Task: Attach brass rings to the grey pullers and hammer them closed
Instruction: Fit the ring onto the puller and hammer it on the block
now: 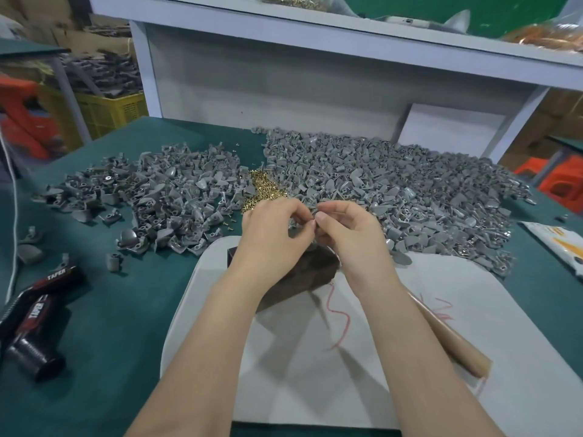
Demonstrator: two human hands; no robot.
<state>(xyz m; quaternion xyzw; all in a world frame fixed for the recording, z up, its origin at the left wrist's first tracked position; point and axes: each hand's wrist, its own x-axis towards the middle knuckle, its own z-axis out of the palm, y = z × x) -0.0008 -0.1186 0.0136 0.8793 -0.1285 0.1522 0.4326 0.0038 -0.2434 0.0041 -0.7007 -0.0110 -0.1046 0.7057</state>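
Note:
My left hand (274, 228) and my right hand (347, 231) meet fingertip to fingertip above a dark wooden block (303, 279). Between them they pinch a small grey puller (295, 227), mostly hidden by the fingers. Whether a brass ring is in the fingers cannot be made out. A small heap of brass rings (263, 189) lies just beyond my left hand. One big pile of grey pullers (394, 184) spreads to the right and a second pile of grey pullers (151, 197) to the left. A wooden handle (448, 335), probably the hammer's, lies under my right forearm.
A white sheet (410, 357) with red scribbles covers the green table (110, 326) under the block. A black and red power tool (34, 316) lies at the left front. A white packet (558, 244) sits at the right edge. A white shelf unit (284, 80) stands behind the piles.

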